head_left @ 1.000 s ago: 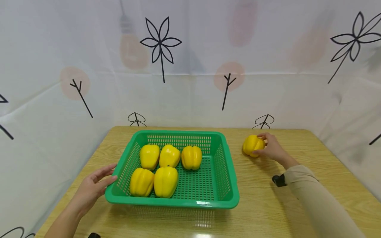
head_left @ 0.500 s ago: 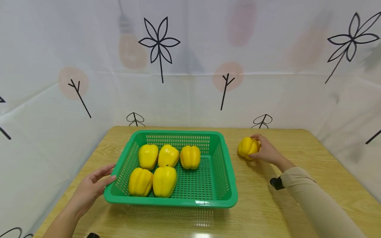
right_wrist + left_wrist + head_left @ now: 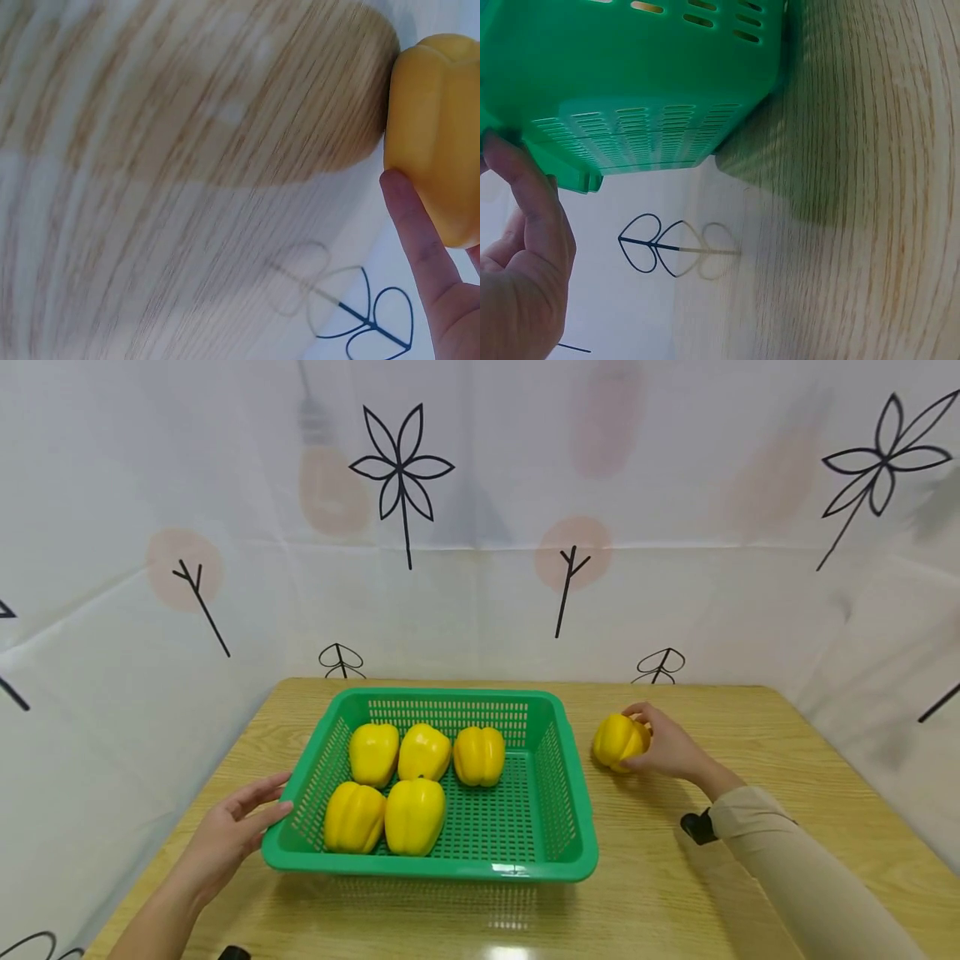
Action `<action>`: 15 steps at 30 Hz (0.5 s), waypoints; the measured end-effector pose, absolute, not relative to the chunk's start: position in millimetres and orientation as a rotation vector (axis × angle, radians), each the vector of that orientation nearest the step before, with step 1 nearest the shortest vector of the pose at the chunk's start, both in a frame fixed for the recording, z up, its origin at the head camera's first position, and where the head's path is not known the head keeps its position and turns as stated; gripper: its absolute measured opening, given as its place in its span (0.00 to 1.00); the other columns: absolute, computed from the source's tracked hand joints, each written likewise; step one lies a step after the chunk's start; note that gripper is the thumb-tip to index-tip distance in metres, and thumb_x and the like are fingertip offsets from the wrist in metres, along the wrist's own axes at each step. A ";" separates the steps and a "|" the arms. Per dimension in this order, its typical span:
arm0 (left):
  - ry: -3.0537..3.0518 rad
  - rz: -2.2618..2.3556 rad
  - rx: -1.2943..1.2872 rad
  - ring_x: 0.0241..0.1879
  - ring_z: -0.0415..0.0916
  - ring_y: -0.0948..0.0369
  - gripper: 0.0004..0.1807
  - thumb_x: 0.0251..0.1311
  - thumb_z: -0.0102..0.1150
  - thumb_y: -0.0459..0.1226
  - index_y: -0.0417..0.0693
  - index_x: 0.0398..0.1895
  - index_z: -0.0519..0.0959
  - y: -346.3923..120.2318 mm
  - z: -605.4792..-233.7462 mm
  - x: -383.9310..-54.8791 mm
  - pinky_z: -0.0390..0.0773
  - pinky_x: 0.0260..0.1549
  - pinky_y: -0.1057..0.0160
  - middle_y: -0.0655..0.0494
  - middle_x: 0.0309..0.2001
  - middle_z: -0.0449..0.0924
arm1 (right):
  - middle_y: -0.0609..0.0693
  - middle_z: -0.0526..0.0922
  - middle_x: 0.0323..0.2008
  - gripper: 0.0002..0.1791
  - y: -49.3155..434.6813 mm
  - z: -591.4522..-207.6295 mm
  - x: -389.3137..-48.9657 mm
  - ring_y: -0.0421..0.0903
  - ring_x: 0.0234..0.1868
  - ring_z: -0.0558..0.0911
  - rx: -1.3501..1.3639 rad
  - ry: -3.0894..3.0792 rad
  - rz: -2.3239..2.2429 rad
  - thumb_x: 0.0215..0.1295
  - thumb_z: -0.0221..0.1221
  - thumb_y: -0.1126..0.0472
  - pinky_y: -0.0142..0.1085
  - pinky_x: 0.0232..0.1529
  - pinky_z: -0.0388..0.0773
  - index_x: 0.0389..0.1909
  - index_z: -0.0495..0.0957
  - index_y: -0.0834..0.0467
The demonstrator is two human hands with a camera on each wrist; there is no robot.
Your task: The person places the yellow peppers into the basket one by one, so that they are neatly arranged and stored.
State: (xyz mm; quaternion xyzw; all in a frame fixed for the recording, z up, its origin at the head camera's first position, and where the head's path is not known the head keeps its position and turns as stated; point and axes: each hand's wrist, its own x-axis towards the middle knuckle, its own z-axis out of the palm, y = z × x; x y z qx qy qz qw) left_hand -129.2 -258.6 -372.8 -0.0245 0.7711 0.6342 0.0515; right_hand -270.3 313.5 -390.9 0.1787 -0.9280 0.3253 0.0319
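My right hand [image 3: 667,747] grips a yellow bell pepper [image 3: 617,743] low over the table, to the right of the green basket [image 3: 581,810]. In the right wrist view a fingertip presses the pepper's side [image 3: 431,127]; the rest of the grip is mostly out of that frame. My left hand [image 3: 228,831] holds the basket's left rim, its thumb over the edge and its fingers at the outside. The left wrist view has this hand [image 3: 525,247] at the rim, beside the slotted basket wall [image 3: 630,82]. Several yellow bell peppers [image 3: 415,817] sit upright in the basket's left and middle.
The wooden table [image 3: 645,902] extends back to a white cloth backdrop [image 3: 480,610] printed with plant drawings. Bare basket floor [image 3: 510,827] shows to the right of the peppers. A black wrist device [image 3: 699,827] sits under my right sleeve [image 3: 780,852].
My right hand has moved the bell pepper left and slightly toward me, nearer the basket, turning it a little. My left hand and the basket have stayed about where they were.
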 end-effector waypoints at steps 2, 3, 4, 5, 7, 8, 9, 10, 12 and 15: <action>2.340 1.933 -0.080 0.44 0.75 0.66 0.32 0.64 0.56 0.42 0.45 0.69 0.59 -258.6 -372.8 -129.2 0.77 0.43 0.66 0.42 0.63 0.54 | 0.69 0.66 0.52 0.41 313.0 -389.9 -268.5 0.64 0.47 0.70 0.558 -2.858 1.008 0.43 0.72 0.62 0.57 0.47 0.70 0.57 0.61 0.64; 2.337 1.935 -0.083 0.44 0.75 0.66 0.32 0.64 0.56 0.42 0.45 0.69 0.59 -258.6 -372.8 -129.2 0.77 0.43 0.65 0.42 0.63 0.54 | 0.69 0.66 0.53 0.41 312.8 -389.1 -267.7 0.64 0.47 0.70 0.559 -2.859 1.013 0.43 0.72 0.62 0.57 0.47 0.70 0.58 0.61 0.64; 2.335 1.935 -0.085 0.44 0.75 0.65 0.32 0.64 0.56 0.42 0.45 0.69 0.60 -258.7 -372.8 -129.2 0.77 0.43 0.65 0.42 0.63 0.54 | 0.69 0.66 0.53 0.41 312.9 -388.4 -267.1 0.64 0.48 0.70 0.565 -2.857 1.014 0.43 0.72 0.62 0.57 0.47 0.70 0.58 0.61 0.64; 2.337 1.934 -0.083 0.44 0.75 0.65 0.32 0.64 0.56 0.42 0.45 0.69 0.59 -258.8 -372.9 -129.2 0.77 0.43 0.65 0.42 0.63 0.54 | 0.69 0.66 0.53 0.41 313.1 -387.5 -266.6 0.64 0.48 0.70 0.566 -2.856 1.011 0.43 0.72 0.62 0.57 0.47 0.70 0.58 0.61 0.64; 2.339 1.933 -0.080 0.44 0.75 0.65 0.32 0.64 0.56 0.42 0.45 0.69 0.60 -258.8 -373.0 -129.3 0.77 0.43 0.65 0.42 0.63 0.54 | 0.70 0.65 0.53 0.42 313.0 -384.4 -265.1 0.65 0.48 0.70 0.582 -2.847 1.012 0.42 0.72 0.62 0.57 0.46 0.71 0.58 0.61 0.64; 2.340 1.931 -0.077 0.45 0.75 0.65 0.32 0.64 0.56 0.42 0.45 0.69 0.59 -258.9 -373.2 -129.3 0.77 0.43 0.65 0.42 0.63 0.54 | 0.70 0.65 0.53 0.42 312.7 -382.3 -264.2 0.65 0.48 0.70 0.595 -2.842 1.010 0.42 0.72 0.62 0.57 0.46 0.72 0.58 0.61 0.64; 2.343 1.929 -0.073 0.45 0.75 0.65 0.32 0.64 0.55 0.42 0.44 0.69 0.59 -258.9 -373.3 -129.3 0.77 0.43 0.65 0.43 0.63 0.54 | 0.70 0.65 0.53 0.42 312.3 -379.7 -263.1 0.66 0.48 0.70 0.601 -2.837 1.008 0.42 0.72 0.62 0.57 0.45 0.72 0.58 0.61 0.64; 2.346 1.927 -0.072 0.45 0.74 0.66 0.32 0.64 0.55 0.43 0.44 0.69 0.59 -258.9 -373.3 -129.4 0.77 0.43 0.65 0.43 0.63 0.54 | 0.70 0.65 0.53 0.42 311.8 -376.9 -262.1 0.66 0.48 0.70 0.610 -2.831 1.009 0.42 0.72 0.62 0.57 0.44 0.73 0.58 0.61 0.64; 2.347 1.925 -0.072 0.45 0.74 0.66 0.32 0.64 0.56 0.43 0.44 0.69 0.59 -258.9 -373.2 -129.5 0.77 0.43 0.65 0.43 0.63 0.54 | 0.70 0.65 0.53 0.42 310.5 -370.6 -259.4 0.67 0.48 0.70 0.622 -2.823 1.026 0.42 0.72 0.62 0.57 0.43 0.73 0.58 0.61 0.63; 2.348 1.925 -0.072 0.45 0.74 0.66 0.32 0.64 0.56 0.43 0.45 0.69 0.59 -258.9 -372.9 -129.8 0.77 0.43 0.65 0.43 0.63 0.54 | 0.69 0.65 0.53 0.41 308.7 -360.8 -255.2 0.67 0.49 0.70 0.644 -2.806 1.059 0.42 0.73 0.63 0.52 0.40 0.76 0.58 0.61 0.62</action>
